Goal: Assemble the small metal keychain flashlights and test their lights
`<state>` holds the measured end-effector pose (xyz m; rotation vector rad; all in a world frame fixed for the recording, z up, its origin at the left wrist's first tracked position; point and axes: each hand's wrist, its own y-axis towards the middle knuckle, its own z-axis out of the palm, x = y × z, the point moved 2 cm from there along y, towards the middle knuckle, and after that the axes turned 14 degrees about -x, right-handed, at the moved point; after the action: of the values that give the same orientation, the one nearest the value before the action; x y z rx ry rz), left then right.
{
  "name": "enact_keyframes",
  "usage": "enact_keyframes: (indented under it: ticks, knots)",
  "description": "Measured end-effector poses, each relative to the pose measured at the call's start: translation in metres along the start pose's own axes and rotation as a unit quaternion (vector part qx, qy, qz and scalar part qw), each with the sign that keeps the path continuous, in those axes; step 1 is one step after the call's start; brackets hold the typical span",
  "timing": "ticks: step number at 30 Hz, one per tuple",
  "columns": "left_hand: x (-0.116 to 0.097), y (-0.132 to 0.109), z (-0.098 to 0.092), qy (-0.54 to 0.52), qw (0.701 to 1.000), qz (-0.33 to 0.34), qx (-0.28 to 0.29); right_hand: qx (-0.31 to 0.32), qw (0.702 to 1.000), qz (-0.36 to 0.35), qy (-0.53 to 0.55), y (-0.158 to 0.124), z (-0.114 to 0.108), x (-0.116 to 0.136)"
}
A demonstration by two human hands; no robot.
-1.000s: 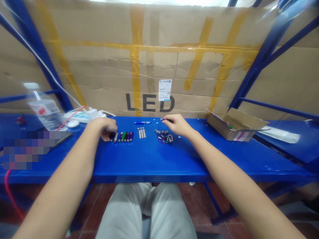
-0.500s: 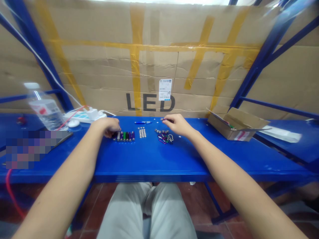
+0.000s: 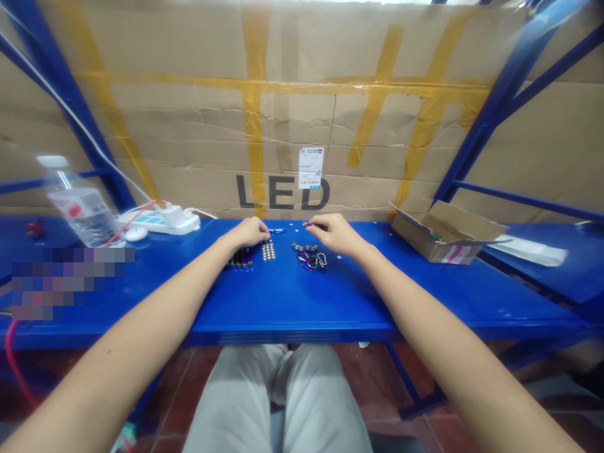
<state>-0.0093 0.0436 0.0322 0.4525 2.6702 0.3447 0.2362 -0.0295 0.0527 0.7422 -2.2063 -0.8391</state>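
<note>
looking forward and down at a long blue metal tabletop [image 3: 292, 308] set in a blue steel rack [image 3: 491, 119], with a big cardboard sheet [image 3: 165, 126] patched with yellow tape and printed "led" behind it. red-brown floor tiles [image 3: 377, 384] show below, and pale trousers [image 3: 278, 396] sit under the front edge. an open cardboard box [image 3: 443, 236] stands far right, likely kept aside to leave the middle free. far left are a plastic water bottle [image 3: 82, 211], a white power strip [image 3: 160, 220] and a pixelated patch, contents unreadable.

both forearms reach to the middle, where small parts sit in separate groups, probably so each kind is easy to pick out. the left hand [image 3: 248, 231] is curled palm down over a row of small metal flashlights [image 3: 240, 257] and a slim blue pen-like piece [image 3: 278, 231]; its fingers are hidden, so any hold cannot be told. the right hand [image 3: 333, 233] is nearly closed, pinching a small purple piece [image 3: 309, 224] between its fingertips, just above a cluster of carabiner keyrings [image 3: 311, 260] and a line of metal rings [image 3: 304, 247]. a block of button cells [image 3: 268, 250] lies between the hands.
</note>
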Motion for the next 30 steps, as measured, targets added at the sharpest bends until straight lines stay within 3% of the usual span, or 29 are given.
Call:
enact_keyframes:
  ticks: [15, 30]
  knots:
    - [-0.008, 0.004, 0.004, -0.021, 1.000, 0.013, -0.007, 0.010, 1.000, 0.006, -0.005, 0.000, -0.001, 0.001]
    - [-0.011, 0.004, 0.003, -0.033, 0.999, 0.028, 0.024, 0.014, 1.000, 0.009, -0.005, 0.000, -0.001, 0.002]
